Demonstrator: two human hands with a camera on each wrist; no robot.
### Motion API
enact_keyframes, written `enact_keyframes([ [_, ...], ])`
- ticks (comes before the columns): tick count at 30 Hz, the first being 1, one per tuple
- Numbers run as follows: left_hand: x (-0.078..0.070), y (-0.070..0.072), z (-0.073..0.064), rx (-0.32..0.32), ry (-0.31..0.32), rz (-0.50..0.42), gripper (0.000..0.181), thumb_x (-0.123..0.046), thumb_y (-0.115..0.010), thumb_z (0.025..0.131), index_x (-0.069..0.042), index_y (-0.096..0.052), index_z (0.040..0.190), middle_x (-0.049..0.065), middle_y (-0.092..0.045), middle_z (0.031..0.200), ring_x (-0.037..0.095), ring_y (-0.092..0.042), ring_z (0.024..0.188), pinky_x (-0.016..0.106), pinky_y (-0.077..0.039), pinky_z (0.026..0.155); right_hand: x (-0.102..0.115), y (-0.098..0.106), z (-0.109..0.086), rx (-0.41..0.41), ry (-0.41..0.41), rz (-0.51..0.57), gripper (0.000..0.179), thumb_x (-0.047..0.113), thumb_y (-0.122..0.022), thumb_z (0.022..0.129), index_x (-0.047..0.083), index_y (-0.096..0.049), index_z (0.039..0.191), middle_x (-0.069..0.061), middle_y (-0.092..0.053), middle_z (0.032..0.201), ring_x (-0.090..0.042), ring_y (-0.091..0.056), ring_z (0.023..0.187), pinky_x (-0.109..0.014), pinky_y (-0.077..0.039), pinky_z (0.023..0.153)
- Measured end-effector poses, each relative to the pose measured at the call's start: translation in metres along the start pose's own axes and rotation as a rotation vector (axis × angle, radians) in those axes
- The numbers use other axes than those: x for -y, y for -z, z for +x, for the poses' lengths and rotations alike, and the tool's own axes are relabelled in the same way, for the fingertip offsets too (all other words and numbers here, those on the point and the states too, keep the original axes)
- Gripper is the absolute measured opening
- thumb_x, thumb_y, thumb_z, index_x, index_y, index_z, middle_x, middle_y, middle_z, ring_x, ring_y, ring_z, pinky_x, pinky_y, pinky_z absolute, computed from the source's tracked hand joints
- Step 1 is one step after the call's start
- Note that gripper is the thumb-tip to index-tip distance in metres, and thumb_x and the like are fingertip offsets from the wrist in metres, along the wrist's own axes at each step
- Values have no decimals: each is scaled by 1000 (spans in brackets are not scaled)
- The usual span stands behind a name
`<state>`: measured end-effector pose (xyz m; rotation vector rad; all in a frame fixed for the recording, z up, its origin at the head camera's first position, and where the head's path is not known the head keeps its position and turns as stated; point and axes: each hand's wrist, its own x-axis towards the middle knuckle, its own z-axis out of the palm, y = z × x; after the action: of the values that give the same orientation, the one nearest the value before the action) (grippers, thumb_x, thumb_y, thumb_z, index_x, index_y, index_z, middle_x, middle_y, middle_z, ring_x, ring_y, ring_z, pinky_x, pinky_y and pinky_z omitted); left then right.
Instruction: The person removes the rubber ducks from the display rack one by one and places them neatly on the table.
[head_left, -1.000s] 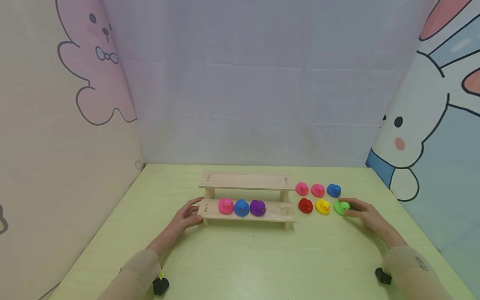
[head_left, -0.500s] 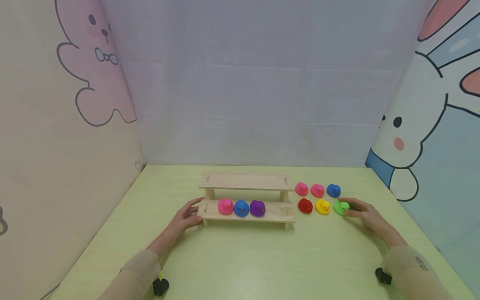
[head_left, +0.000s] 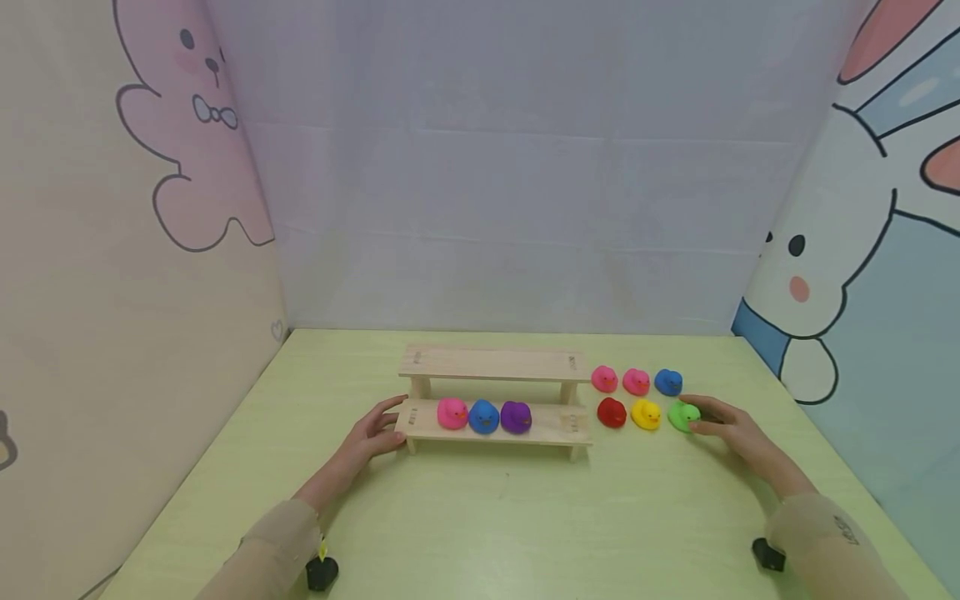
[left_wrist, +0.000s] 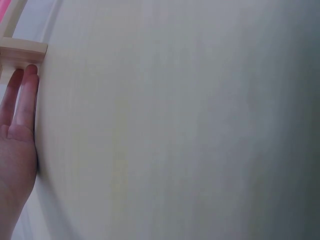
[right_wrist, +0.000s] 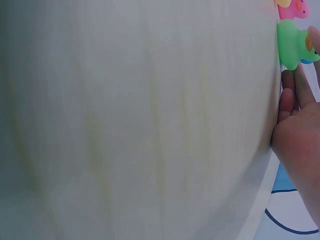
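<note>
In the head view, my left hand (head_left: 372, 432) rests at the left end of a two-step wooden shelf (head_left: 492, 362), thumb at the front corner. The left wrist view shows its straight fingers (left_wrist: 29, 100) against the shelf's end. My right hand (head_left: 738, 437) pinches a green rubber duck (head_left: 683, 416) between thumb and fingers, low over the table; the duck also shows in the right wrist view. The lower step carries a pink duck (head_left: 452, 413), a blue duck (head_left: 483, 417) and a purple duck (head_left: 516, 417), side by side. The upper step bears nothing.
Right of the shelf, a red duck (head_left: 611, 412) and a yellow duck (head_left: 646, 414) stand in line with the green one. Behind them are two pink ducks (head_left: 636, 382) and a blue duck (head_left: 668, 382). Cloth walls (head_left: 510, 167) bound the pale table (head_left: 495, 525) on three sides.
</note>
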<state>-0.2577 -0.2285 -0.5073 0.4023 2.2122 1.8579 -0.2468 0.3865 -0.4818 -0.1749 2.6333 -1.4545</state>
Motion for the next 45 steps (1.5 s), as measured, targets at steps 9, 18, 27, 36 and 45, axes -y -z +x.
enact_keyframes([
  [9, 1, 0, 1, 13, -12, 3, 63, -15, -57, 98, -14, -29, 154, 30, -45, 146, 8, -64, 112, 24, -51, 92, 3, 1, -2, 13, -4, -18, 61, 31, -56, 99, 1, -38, 149, -30, -31, 156, -47, -29, 138, -74, -25, 105],
  [18, -1, 0, -1, -11, 27, 8, 64, -17, -59, 97, -17, -30, 154, 26, -46, 148, 8, -65, 109, 24, -51, 92, 29, 12, 2, -1, 53, -124, 58, 35, -51, 102, 3, -39, 148, -28, -38, 152, -49, -35, 136, -73, -33, 102],
  [27, 0, 0, -1, -2, 21, 11, 64, -18, -59, 98, -16, -30, 154, 28, -45, 148, 9, -65, 109, 25, -51, 93, 78, 32, 17, -70, 212, -152, 51, 31, -54, 102, 8, -44, 146, -2, -54, 141, 2, -49, 119, -59, -42, 101],
  [36, -4, -1, -1, -7, 20, 16, 62, -18, -58, 98, -17, -31, 154, 26, -46, 148, 11, -64, 112, 26, -51, 93, 125, 34, 27, -128, 300, -109, 48, 25, -58, 100, 13, -48, 145, 23, -55, 132, 12, -51, 114, -22, -43, 93],
  [45, -4, -2, -1, -11, 29, 14, 62, -17, -58, 97, -17, -31, 154, 27, -45, 148, 15, -62, 117, 26, -51, 93, 157, 5, 33, -23, 454, 14, 45, 11, -58, 98, 6, -49, 142, 16, -57, 135, 3, -53, 119, -11, -46, 92],
])
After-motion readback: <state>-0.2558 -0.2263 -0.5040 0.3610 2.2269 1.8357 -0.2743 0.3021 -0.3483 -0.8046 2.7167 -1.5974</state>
